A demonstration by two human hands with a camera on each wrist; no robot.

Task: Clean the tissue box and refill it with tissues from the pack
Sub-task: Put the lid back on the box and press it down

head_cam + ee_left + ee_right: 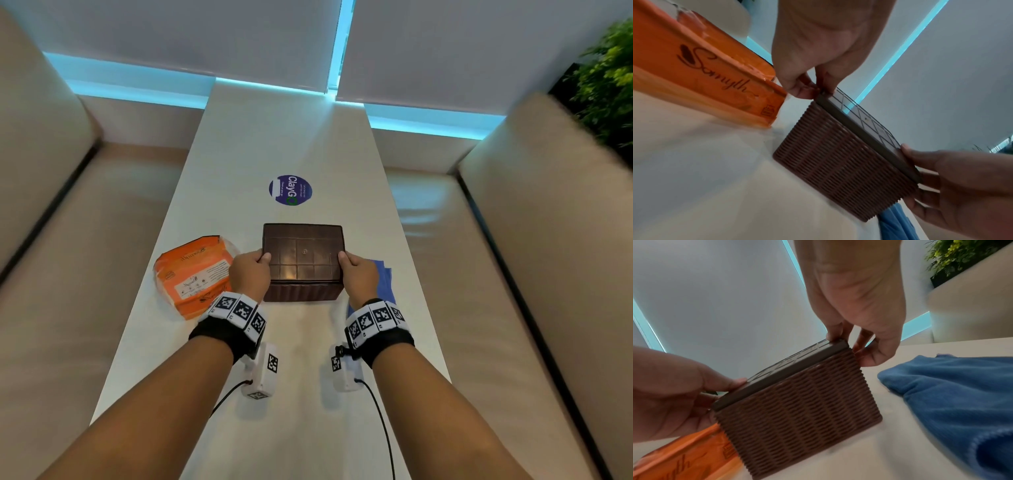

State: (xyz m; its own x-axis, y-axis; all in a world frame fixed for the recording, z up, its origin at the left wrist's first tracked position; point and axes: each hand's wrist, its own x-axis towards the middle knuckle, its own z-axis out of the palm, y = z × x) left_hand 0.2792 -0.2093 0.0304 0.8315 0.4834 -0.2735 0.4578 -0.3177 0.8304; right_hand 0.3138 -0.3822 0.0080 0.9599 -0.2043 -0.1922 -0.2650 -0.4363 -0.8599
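Note:
A brown woven-pattern tissue box (pixel 302 262) (pixel 844 160) (pixel 799 410) stands on the table, its flat gridded panel facing up. My left hand (pixel 251 270) (pixel 813 65) pinches the left edge of that panel, thumb on top. My right hand (pixel 356 274) (pixel 863 321) grips the right edge the same way, fingers down the side. An orange tissue pack (pixel 193 274) (pixel 711 78) (pixel 686 457) lies just left of the box. A blue cloth (pixel 383 277) (pixel 953 394) (pixel 894 225) lies to the right, partly under my right hand.
The long white table (pixel 291 144) runs away from me between two beige benches (pixel 85 257). A round purple sticker (pixel 290 190) sits beyond the box. A green plant (pixel 606 78) stands at the far right.

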